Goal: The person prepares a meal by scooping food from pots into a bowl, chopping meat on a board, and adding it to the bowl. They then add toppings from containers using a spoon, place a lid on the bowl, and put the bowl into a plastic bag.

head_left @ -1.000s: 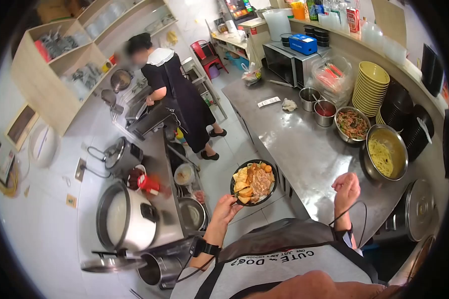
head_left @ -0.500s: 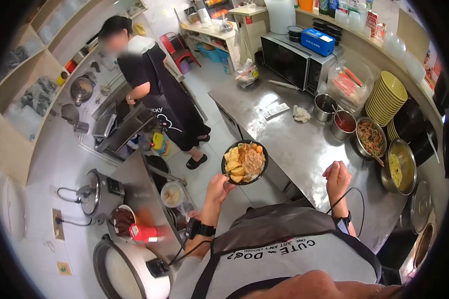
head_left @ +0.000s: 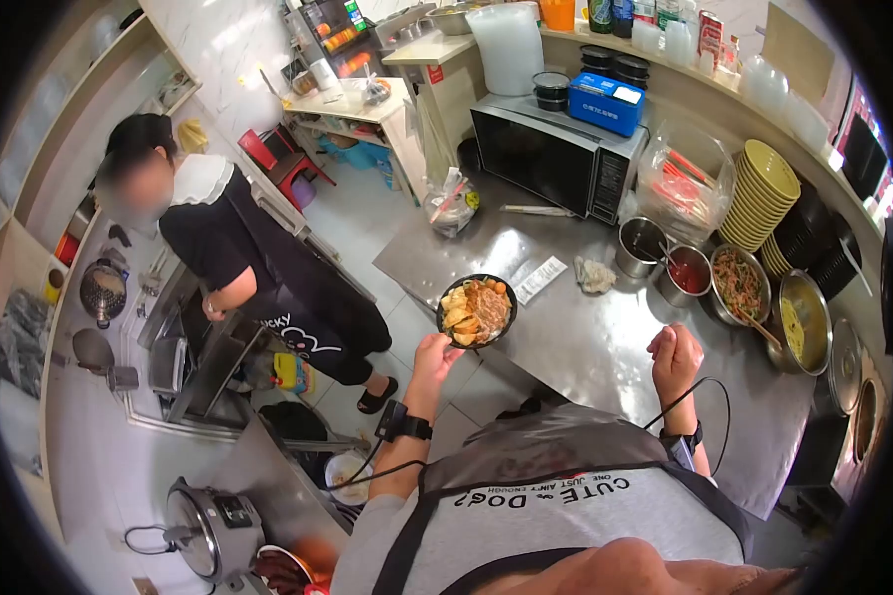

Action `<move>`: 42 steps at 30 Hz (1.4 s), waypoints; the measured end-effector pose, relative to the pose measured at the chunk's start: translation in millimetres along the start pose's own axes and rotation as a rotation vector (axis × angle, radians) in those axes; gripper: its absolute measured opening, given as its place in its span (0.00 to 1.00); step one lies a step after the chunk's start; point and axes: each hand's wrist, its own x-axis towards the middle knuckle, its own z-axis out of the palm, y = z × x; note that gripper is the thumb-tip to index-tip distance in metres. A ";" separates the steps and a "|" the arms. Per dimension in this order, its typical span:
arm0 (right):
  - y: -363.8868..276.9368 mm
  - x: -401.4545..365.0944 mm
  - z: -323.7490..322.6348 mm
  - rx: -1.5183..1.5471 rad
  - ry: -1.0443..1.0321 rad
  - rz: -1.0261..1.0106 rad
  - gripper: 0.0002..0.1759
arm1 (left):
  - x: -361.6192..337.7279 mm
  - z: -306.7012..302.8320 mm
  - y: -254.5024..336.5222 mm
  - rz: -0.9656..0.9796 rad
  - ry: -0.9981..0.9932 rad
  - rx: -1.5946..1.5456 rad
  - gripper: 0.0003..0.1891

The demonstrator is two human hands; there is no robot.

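Note:
My left hand (head_left: 437, 359) grips the near rim of a round black bowl of food (head_left: 476, 310), its contents facing up. Golden pieces fill one side and brownish sauced shreds the other. The bowl is held above the left edge of the steel counter (head_left: 575, 342). My right hand (head_left: 677, 359) is a loose fist over the counter, with nothing visible in it. Beyond that hand stand a pot of red sauce (head_left: 685, 268) and a pot of dark liquid (head_left: 642, 248). A crumpled cloth (head_left: 594, 277) and a printed slip (head_left: 540, 279) lie on the counter.
A co-worker (head_left: 258, 253) in a dark apron stands at the left by the sink area. On the counter are a microwave (head_left: 536, 149), stacked yellow bowls (head_left: 761, 193), a bowl of mixed food (head_left: 739, 283) and a bowl of yellow shreds (head_left: 802, 322). A pressure cooker (head_left: 203, 531) sits lower left.
The view has turned and shifted toward the counter. My left hand has carried the bowl nearer the counter's left edge. My right hand stays in a fist over the counter.

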 end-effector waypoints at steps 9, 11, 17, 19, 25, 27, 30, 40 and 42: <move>18.3 87.8 74.9 -0.035 0.057 -0.002 0.18 | 129.0 14.7 18.1 -0.135 0.036 0.110 0.07; 31.2 89.9 94.0 -0.014 0.001 0.087 0.17 | 146.5 19.1 20.3 -0.201 0.026 0.116 0.06; 62.9 58.2 154.1 -0.043 -0.291 0.427 0.10 | 193.5 34.9 41.9 -0.253 -0.108 0.190 0.04; 64.4 51.3 164.1 -0.113 -0.255 0.376 0.09 | 212.9 39.6 50.4 -0.281 -0.207 0.270 0.05; 49.4 118.4 155.9 -0.333 0.112 0.446 0.03 | 222.1 54.9 80.4 -0.428 -0.395 0.477 0.10; 46.0 151.3 156.3 -0.363 0.399 0.299 0.05 | 239.6 40.1 86.7 -0.316 -0.308 0.746 0.11; 58.0 186.1 139.1 -0.565 0.577 0.142 0.07 | 270.1 0.9 80.6 -0.120 -0.228 0.674 0.16; 187.0 86.7 105.7 -1.005 -0.056 1.016 0.26 | 252.0 49.4 76.6 -0.478 -0.433 0.406 0.12; 208.4 68.2 111.8 -0.891 -0.022 1.037 0.23 | 254.1 47.7 61.4 -0.433 -0.432 0.326 0.10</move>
